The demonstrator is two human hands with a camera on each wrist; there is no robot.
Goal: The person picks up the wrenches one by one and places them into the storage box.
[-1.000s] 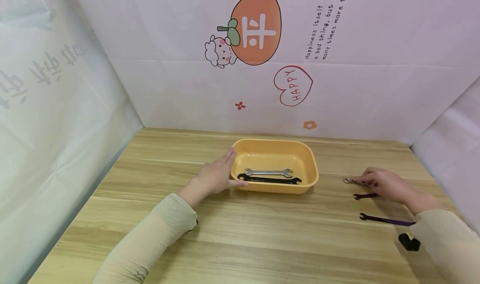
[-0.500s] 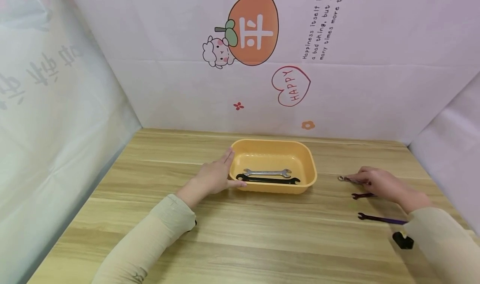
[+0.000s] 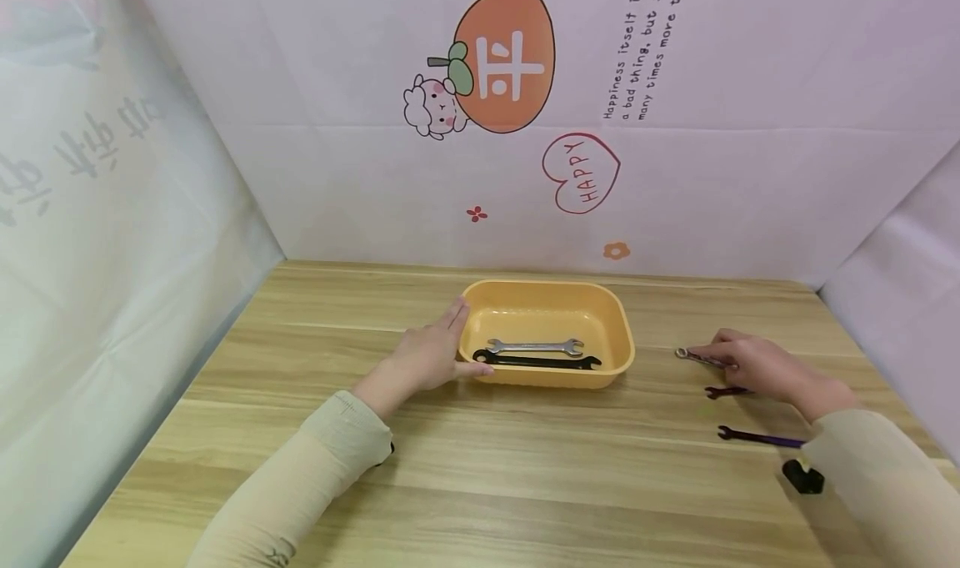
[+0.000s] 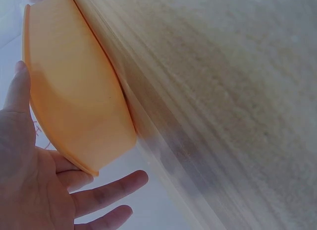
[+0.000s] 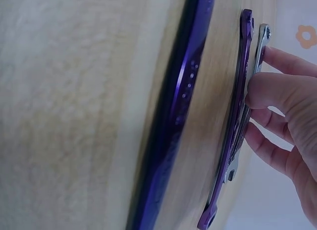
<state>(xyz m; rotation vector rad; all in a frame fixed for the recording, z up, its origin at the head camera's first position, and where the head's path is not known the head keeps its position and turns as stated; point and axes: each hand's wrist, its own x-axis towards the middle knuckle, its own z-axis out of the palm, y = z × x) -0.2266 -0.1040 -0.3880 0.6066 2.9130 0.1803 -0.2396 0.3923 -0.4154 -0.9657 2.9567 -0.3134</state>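
In the head view, a shallow yellow plastic basin (image 3: 551, 378) stands mid-table, holding a silver open-ended wrench (image 3: 534, 347) and a black wrench (image 3: 540, 359). My left hand (image 3: 427, 355) holds the basin's left end, thumb along the front rim; the left wrist view has two fingers bent at the rim and two fingers off it. To the right, my right hand (image 3: 757, 368) pinches a silver combination wrench (image 3: 697, 356), whose ring end points toward the basin. Beside it lies a dark purple wrench (image 5: 233, 126), partly hidden by the hand in the head view.
Nearer the front lies another purple wrench (image 3: 757, 437). A small black object (image 3: 802, 476) sits by my right sleeve, and a dark thing, mostly hidden, shows beside my left cuff. Printed white sheets (image 3: 360, 193) enclose the wooden table (image 3: 525, 485).
My right hand has shifted slightly left and away from me with the silver combination wrench. The view has turned a little. My left hand stays at the basin.
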